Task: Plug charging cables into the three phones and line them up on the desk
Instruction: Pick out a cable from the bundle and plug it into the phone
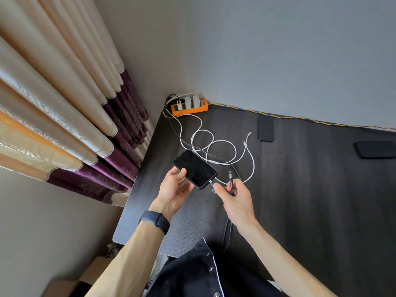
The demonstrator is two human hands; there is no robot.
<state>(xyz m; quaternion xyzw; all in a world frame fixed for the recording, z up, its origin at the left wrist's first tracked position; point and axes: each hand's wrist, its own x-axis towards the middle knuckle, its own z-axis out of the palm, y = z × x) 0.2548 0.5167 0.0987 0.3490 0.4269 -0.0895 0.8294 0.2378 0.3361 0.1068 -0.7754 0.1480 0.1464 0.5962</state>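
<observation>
My left hand holds a black phone above the dark desk, screen up. My right hand pinches a dark braided cable; one of its connector tips sits at the phone's bottom edge, and a second tip sticks up above my fingers. Two white cables lie coiled on the desk, their free ends pointing towards a second black phone near the wall. A third black phone lies at the right edge of the view.
An orange power strip with white chargers stands in the desk's back left corner. A yellow and blue cord runs along the wall. Curtains hang left of the desk. A cardboard box sits on the floor.
</observation>
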